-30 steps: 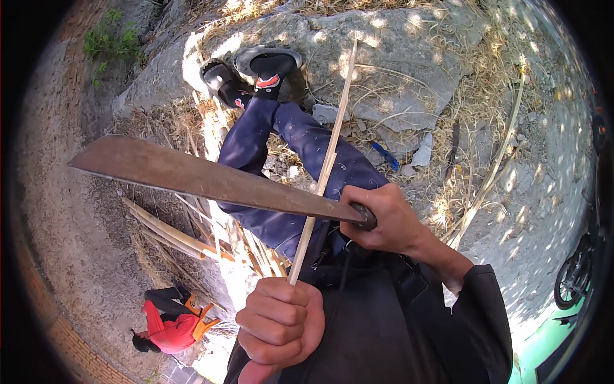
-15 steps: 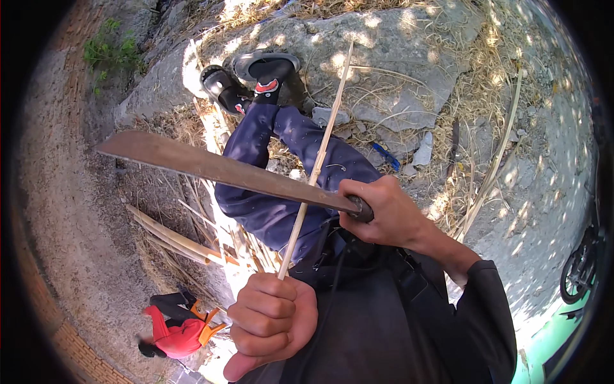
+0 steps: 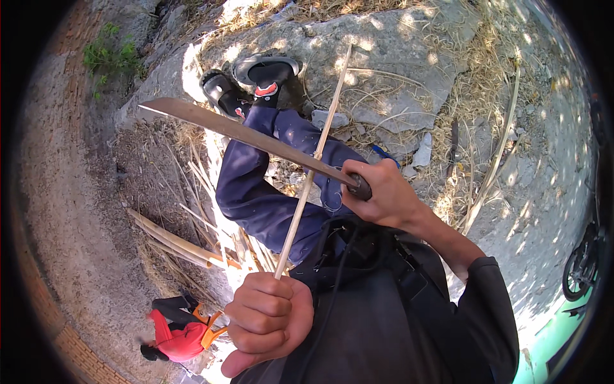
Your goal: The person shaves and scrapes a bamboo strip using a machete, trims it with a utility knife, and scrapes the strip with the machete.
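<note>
My left hand [image 3: 268, 318] is closed around the lower end of a long thin pale stick [image 3: 316, 152] that rises away from me toward the rocks. My right hand [image 3: 382, 194] grips the dark handle of a long machete [image 3: 246, 135], whose blade lies across the stick and points up to the left. Blade and stick cross above my knee in dark blue trousers [image 3: 268, 192]. My black shoes [image 3: 256, 80] rest against a grey rock.
A bundle of split cane strips [image 3: 176, 240] lies on the dirt to the left. Grey rocks [image 3: 390, 70] and dry straw fill the ground ahead. A person in red [image 3: 179, 336] crouches at lower left. A motorcycle wheel [image 3: 581, 272] stands at the right edge.
The machete blade has swung upward and further from me, while the stick has tilted slightly. My left hand has dropped lower and closer to my body.
</note>
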`<action>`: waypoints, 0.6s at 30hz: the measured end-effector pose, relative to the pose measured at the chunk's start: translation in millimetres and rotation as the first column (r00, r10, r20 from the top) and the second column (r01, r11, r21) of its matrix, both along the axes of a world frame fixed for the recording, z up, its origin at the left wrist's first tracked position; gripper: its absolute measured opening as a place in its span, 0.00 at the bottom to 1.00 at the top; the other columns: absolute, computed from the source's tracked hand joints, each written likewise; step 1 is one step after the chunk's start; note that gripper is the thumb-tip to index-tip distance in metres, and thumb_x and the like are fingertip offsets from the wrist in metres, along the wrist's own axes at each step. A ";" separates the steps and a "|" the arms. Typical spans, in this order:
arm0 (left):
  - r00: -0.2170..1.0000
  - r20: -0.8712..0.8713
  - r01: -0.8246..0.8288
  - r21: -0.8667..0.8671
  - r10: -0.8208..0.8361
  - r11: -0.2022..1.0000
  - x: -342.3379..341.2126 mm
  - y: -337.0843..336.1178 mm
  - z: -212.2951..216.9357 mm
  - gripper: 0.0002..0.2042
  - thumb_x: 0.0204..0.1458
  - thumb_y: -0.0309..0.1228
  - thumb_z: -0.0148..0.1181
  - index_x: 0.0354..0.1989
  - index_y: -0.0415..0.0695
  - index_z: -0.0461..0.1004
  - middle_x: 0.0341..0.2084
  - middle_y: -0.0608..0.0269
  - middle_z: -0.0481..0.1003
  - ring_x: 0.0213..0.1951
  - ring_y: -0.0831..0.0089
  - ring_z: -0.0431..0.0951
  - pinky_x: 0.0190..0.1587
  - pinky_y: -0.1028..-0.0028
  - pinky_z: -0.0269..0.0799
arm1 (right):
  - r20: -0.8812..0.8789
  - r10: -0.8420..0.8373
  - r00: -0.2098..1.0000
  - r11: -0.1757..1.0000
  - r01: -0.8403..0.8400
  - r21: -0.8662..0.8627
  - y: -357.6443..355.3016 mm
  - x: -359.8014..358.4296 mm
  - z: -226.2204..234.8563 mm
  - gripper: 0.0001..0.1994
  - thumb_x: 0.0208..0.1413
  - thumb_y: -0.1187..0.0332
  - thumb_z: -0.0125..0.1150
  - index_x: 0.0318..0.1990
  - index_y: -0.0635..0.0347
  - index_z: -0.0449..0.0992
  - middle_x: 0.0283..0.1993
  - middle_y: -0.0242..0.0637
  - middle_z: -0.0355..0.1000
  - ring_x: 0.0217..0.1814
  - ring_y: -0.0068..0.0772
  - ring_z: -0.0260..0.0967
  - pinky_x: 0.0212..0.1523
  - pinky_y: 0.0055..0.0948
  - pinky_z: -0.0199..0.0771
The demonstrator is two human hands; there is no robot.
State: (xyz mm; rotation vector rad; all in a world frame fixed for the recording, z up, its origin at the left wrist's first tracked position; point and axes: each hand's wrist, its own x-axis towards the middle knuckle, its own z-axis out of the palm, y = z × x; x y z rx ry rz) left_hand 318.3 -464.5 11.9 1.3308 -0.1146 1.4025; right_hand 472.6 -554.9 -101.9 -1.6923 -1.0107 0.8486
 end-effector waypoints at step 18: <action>0.998 0.012 0.064 0.016 -0.064 0.998 4.8 -1.8 0.1 0.36 0.74 0.55 0.33 0.13 0.45 0.62 0.06 0.77 0.50 0.07 0.84 0.47 0.11 0.80 0.43 | -0.049 0.057 0.997 0.998 -0.055 0.027 -5.6 -6.2 14.7 0.14 0.47 0.68 0.74 0.39 0.57 0.75 0.22 0.44 0.73 0.25 0.52 0.76 0.28 0.43 0.72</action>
